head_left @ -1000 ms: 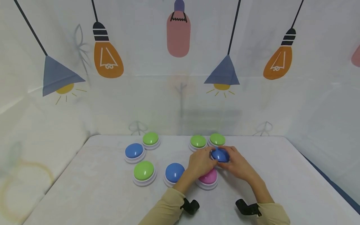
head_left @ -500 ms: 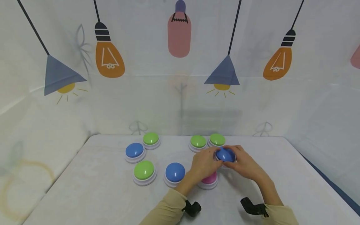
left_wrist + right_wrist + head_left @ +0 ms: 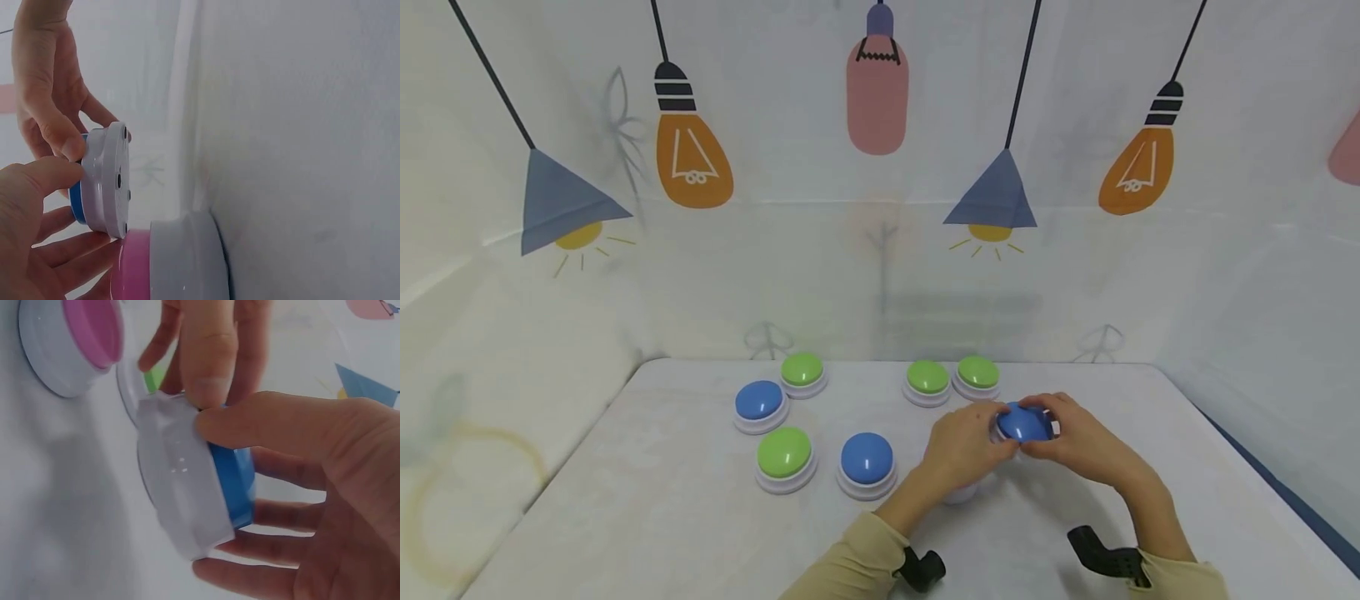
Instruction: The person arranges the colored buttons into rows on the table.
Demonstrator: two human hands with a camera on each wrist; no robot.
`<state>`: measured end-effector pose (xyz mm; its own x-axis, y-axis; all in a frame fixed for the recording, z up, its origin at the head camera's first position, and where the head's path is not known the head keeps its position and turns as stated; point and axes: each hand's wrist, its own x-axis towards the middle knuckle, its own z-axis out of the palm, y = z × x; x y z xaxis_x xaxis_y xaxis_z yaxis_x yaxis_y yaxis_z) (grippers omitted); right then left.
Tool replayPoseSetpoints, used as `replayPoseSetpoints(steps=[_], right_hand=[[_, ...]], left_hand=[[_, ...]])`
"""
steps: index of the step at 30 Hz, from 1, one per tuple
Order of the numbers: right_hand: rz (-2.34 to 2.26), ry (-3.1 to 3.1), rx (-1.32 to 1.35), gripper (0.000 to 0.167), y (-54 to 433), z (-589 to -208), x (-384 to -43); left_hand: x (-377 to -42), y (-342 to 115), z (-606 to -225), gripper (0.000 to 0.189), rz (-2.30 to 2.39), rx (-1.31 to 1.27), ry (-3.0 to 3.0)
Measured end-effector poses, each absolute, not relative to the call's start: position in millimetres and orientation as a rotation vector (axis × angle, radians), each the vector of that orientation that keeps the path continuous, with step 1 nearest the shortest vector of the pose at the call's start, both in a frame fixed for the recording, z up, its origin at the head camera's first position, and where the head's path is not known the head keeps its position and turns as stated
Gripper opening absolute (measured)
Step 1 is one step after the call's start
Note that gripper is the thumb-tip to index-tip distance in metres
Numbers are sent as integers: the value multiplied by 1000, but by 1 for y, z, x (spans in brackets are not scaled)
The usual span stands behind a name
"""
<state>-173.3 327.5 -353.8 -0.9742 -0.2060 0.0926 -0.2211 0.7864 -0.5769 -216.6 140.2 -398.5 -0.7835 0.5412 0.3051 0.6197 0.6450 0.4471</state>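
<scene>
Both hands grip one blue push button with a white round base, held off the table. My left hand holds its left side and my right hand its right side, thumbs near each other. Its underside with small holes shows in the left wrist view, where the button is tilted. In the right wrist view the white base faces the camera between thumb and fingers. A pink push button stands on the table just below the left hand; in the head view the left arm hides most of it.
Two green buttons stand at the table's back, beyond the hands. Left of the hands is another blue button. Farther left stand two green buttons and a blue one. A printed cloth hangs behind the white table.
Both hands have moved right and slightly nearer with the blue button between them. The left arm now covers most of the pink button. The other buttons have stayed in place.
</scene>
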Motion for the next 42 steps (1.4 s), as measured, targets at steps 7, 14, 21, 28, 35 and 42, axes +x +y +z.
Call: replayPoseSetpoints(steps=[7, 14, 21, 28, 35, 42], right_hand=[[923, -3049, 319, 60, 334, -349, -170], [931, -3155, 250, 60, 339, -348, -167], [972, -3265, 157, 56, 338, -353, -170], [946, -3311, 104, 57, 334, -357, -171], [916, -3336, 74, 58, 331, -359, -171], [960, -3319, 100, 59, 332, -359, -171]], left_hand=[[-209, 148, -398, 52, -718, -1007, -2742], [-206, 155, -405, 55, -648, -1091, -2732], [-201, 159, -409, 54, -580, -1174, -2767], [-201, 158, -412, 50, -487, -1207, -2740], [-201, 157, -413, 48, -468, -1220, -2731], [-201, 157, -413, 48, -473, -1213, -2723]])
